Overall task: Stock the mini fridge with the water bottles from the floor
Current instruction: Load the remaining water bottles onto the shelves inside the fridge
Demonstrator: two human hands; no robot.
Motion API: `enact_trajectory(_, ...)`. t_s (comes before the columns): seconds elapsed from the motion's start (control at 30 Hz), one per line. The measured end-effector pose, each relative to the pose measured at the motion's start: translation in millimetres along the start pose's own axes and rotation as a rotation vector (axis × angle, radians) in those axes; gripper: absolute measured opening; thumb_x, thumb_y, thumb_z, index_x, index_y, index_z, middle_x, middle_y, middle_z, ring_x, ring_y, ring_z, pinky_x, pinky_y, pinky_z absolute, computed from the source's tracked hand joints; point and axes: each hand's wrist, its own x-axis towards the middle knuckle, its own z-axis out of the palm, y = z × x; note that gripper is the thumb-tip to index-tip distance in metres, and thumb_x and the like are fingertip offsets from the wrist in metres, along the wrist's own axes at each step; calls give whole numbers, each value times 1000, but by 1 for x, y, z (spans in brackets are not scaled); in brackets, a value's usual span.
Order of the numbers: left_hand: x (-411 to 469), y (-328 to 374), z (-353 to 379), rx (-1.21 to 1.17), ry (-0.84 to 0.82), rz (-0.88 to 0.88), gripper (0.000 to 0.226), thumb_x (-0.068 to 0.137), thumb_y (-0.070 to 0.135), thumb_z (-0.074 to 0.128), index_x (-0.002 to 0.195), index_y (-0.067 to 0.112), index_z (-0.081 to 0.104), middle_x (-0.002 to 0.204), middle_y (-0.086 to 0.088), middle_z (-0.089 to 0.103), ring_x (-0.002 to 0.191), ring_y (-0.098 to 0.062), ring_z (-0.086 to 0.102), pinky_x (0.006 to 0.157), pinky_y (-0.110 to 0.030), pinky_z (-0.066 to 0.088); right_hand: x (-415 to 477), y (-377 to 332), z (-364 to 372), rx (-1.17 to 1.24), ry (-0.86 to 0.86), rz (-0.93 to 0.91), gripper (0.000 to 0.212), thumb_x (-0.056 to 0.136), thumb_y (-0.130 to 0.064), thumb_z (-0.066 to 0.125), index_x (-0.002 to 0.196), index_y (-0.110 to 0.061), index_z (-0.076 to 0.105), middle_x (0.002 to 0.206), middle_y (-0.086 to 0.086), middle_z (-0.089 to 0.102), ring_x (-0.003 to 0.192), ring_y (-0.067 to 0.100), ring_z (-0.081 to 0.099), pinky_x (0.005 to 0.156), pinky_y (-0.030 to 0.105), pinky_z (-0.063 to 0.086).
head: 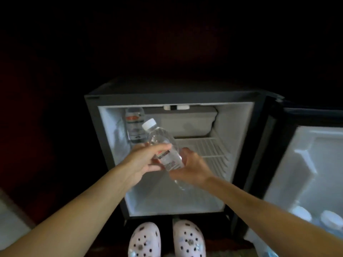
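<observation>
head view | looks forward and down | close on open mini fridge (259, 145) | single view

Four bottles (161, 143) (134, 123) (301, 216) (332, 221), two hands (141, 162) (191, 167), two clogs (143, 240) (189, 238), one fridge (178, 97).

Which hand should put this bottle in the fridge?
Probably the right hand: it grips the bottle at its lower half, and the wire shelf lies just behind it. The left hand sits nearer the stocked bottle.

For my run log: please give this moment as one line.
left hand + right hand: grip water bottle | mini fridge: open | stocked bottle: upright, rear left
</observation>
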Motion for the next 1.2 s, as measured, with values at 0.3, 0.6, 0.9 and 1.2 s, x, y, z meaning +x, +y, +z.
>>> enact_trajectory(0.3, 61, 12, -17, 132, 162, 81, 12, 85, 5, 56, 82, 16, 58, 93, -9, 64, 90, -26, 62, 75, -34, 54, 82, -20, 22, 87, 254, 87, 53, 66, -20, 73, 112, -11, 47, 111, 8, 61, 100, 26, 61, 72, 25, 44)
enact_trajectory(0.6, 91, -6, -35, 325, 389, 159, 19, 87, 5, 48, 95, 17, 60, 101, -5, 63, 98, -24, 61, 91, -41, 52, 133, -24, 49, 342, 332, -14, 49, 72, -9, 73, 94, -16, 30, 94, -3, 49, 93, 19, 57, 72, 19, 49)
enact_trajectory(0.9, 89, -9, -37, 457, 414, 164, 23, 88, 3, 43, 98, 15, 59, 111, -8, 63, 107, -25, 57, 93, -29, 46, 135, -20, 59, 531, 102, -143, 58, 74, 1, 67, 108, -17, 23, 93, -8, 42, 86, 5, 50, 65, 19, 45)
enact_trajectory(1.2, 79, -5, -38, 564, 408, 138, 25, 89, 3, 44, 110, 12, 56, 118, -8, 59, 110, -25, 56, 95, -33, 47, 135, -17, 64, 400, 159, -134, 47, 76, -2, 67, 100, -14, 28, 94, -4, 50, 93, 15, 52, 63, 12, 49)
